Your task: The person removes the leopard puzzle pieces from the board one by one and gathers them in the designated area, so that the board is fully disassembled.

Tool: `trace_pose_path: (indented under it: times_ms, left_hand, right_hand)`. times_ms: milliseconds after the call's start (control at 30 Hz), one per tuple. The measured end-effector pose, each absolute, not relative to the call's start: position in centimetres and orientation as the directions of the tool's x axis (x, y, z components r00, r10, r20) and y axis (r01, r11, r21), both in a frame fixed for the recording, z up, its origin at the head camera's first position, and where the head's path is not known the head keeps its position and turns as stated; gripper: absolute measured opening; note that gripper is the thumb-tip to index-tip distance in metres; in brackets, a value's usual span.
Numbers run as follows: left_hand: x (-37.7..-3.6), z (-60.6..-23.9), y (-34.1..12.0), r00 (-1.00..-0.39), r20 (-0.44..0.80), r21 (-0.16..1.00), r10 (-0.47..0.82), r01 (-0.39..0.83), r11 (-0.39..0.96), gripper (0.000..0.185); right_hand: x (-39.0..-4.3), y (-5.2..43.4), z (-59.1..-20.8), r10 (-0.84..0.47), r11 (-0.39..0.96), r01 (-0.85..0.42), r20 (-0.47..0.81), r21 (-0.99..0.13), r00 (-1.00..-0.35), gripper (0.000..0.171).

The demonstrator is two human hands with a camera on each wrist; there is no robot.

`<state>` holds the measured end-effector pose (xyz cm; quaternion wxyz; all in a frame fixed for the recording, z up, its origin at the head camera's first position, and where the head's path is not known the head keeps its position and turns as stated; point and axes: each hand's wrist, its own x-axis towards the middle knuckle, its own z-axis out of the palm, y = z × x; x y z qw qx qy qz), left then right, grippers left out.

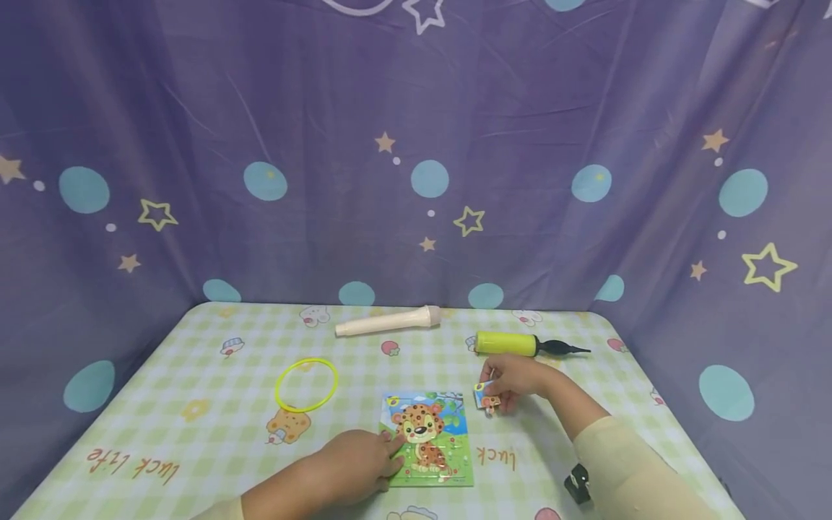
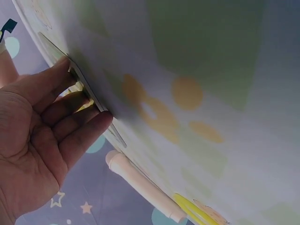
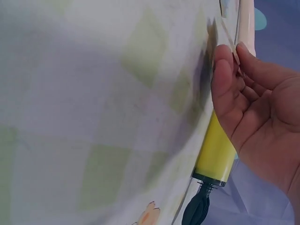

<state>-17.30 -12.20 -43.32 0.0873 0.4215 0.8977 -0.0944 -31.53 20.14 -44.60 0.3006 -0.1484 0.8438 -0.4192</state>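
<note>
A person sits at a table [image 1: 195, 375] covered with a green checked cloth, with a purple curtain [image 1: 416, 144] printed with stars and dots hanging behind it. Near the front edge lies a puzzle board [image 1: 429, 440] showing a cartoon leopard cub. The left hand [image 1: 357, 462] rests on the board's left side, fingers straight and close together, fingertips [image 2: 101, 119] pressing against its edge. The right hand [image 1: 513, 379] is just to the right of the board's top corner, with thumb and fingers pinching a small puzzle piece [image 1: 486, 396] that sits at or just above the cloth. In the right wrist view the thin piece [image 3: 229, 42] shows edge-on between the thumb and fingertips.

Just behind the right hand lies a yellow hand pump [image 1: 513, 344] with a black nozzle pointing right. Farther back, near the middle, lies a cream plastic tube [image 1: 388, 322]. To the left of the puzzle board, well apart from it, a yellow ring [image 1: 307, 384] lies flat on the cloth.
</note>
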Motion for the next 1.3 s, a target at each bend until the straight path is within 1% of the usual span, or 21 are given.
trace_pose_path:
  times_ms: [267, 367, 533, 600, 700, 800, 933, 1033, 1167, 1300]
  left_hand:
    - [-16.8, -43.7, -11.5, -0.657, -0.24, -0.15, 0.715, 0.752, 0.641, 0.04]
    - [-16.6, -43.9, -11.3, -0.667, -0.236, -0.158, 0.707, 0.744, 0.65, 0.04]
    - [-16.6, -44.0, -11.3, -0.665, -0.231, -0.166, 0.71, 0.746, 0.645, 0.04]
    - [-16.6, -43.9, -11.3, -0.662, -0.236, -0.164, 0.712, 0.749, 0.642, 0.041]
    - [-16.6, -43.8, -11.4, -0.654, -0.235, -0.164, 0.719, 0.756, 0.634, 0.041]
    - [-16.5, -43.7, -11.5, -0.649, -0.224, -0.164, 0.727, 0.76, 0.628, 0.041]
    - [-16.5, -43.8, -11.5, -0.655, -0.215, -0.146, 0.724, 0.755, 0.64, 0.041]
    - [-16.6, -43.8, -11.6, -0.657, -0.216, -0.135, 0.722, 0.752, 0.645, 0.041]
    - [-16.7, -43.8, -11.6, -0.653, -0.22, -0.149, 0.725, 0.757, 0.637, 0.041]
    - [-16.8, -43.8, -11.5, -0.649, -0.223, -0.157, 0.727, 0.76, 0.631, 0.04]
  right_hand:
    - [-30.9, 19.6, -45.1, -0.43, 0.708, -0.038, -0.388, -0.705, -0.815, 0.012]
    - [-30.7, 19.4, -45.2, -0.415, 0.713, -0.031, -0.385, -0.701, -0.825, 0.012]
    - [-30.4, 19.5, -45.4, -0.422, 0.685, -0.005, -0.391, -0.729, -0.818, 0.013]
    - [-30.4, 19.4, -45.5, -0.418, 0.694, -0.018, -0.382, -0.72, -0.824, 0.014]
    - [-30.4, 19.2, -45.7, -0.391, 0.749, -0.08, -0.341, -0.658, -0.855, 0.014]
    - [-30.3, 19.0, -45.7, -0.358, 0.812, -0.13, -0.31, -0.568, -0.881, 0.014]
    - [-30.1, 18.6, -45.4, -0.333, 0.869, -0.163, -0.307, -0.468, -0.891, 0.017]
    - [-29.9, 18.3, -45.1, -0.327, 0.887, -0.178, -0.309, -0.426, -0.893, 0.019]
    - [-29.8, 18.1, -44.9, -0.333, 0.892, -0.193, -0.307, -0.408, -0.891, 0.018]
    - [-29.8, 18.0, -44.6, -0.353, 0.902, -0.247, -0.275, -0.354, -0.894, 0.018]
